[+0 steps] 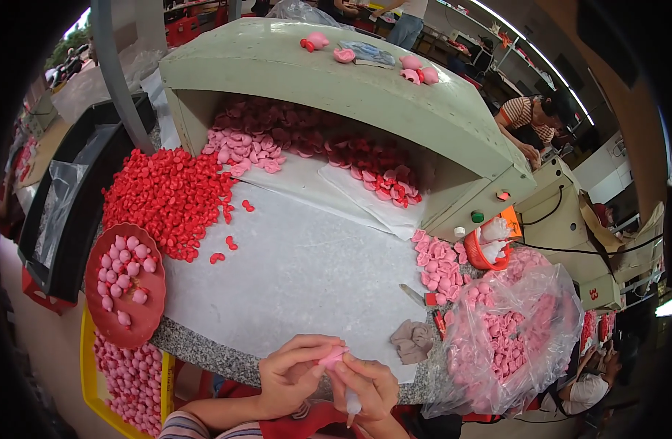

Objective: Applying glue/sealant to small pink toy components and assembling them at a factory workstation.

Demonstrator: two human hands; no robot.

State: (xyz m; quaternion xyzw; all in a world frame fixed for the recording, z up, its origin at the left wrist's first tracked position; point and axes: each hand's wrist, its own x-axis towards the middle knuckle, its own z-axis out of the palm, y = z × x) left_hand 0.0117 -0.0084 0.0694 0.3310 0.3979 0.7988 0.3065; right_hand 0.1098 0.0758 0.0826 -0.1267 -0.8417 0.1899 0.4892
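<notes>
At the table's (277,256) near edge, we pinch a small pink piece (333,356) between our left hand (295,371) and right hand (370,382), its long axis unclear, the right also gripping a whitish tube (353,402) whose narrow tip points away.

The speckled table (204,350) carries a whitish sheet (292,271); left of the sheet lie a red heap (167,197) and a red dish (144,322), right of it loose pink pieces (440,272), a red basket (479,254) and a clear bag (559,307), behind it a green housing (336,69).
</notes>
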